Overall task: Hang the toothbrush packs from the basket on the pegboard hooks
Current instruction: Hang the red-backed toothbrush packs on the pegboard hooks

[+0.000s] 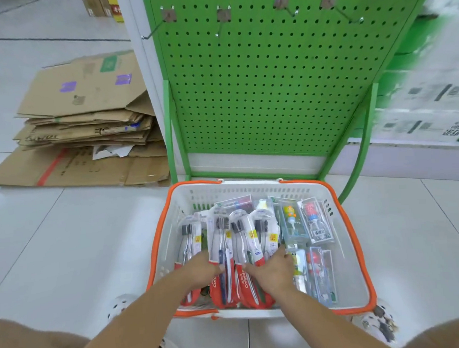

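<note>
Nearest the camera, two bare forearms are extended forward and down into a white basket point(355, 250) with an orange rim, set on the pale tiled floor point(68, 246). The left hand point(201, 269) is laid over the near ends of the red-and-white toothbrush packs point(234, 247), its thumb pressed on one pack and its fingers curled at that pack's edge — a grip on it is suggested. The right hand point(273, 268) rests on the neighbouring packs with its fingers spread and pushed among them; whether a pack is actually pinched cannot be told.

The toothbrush packs are lined up side by side in the left and middle of the basket, their brush heads pointed to the far side. To their right, clear-boxed children's toothbrush sets point(314, 222) with cartoon figures are laid.

Just beyond the basket a green pegboard point(267, 93) is stood upright in a green frame. Four metal hooks point(287, 7) are fixed along its top — all bare. On the floor to the far left, flattened cardboard boxes point(84, 122) are stacked.
</note>
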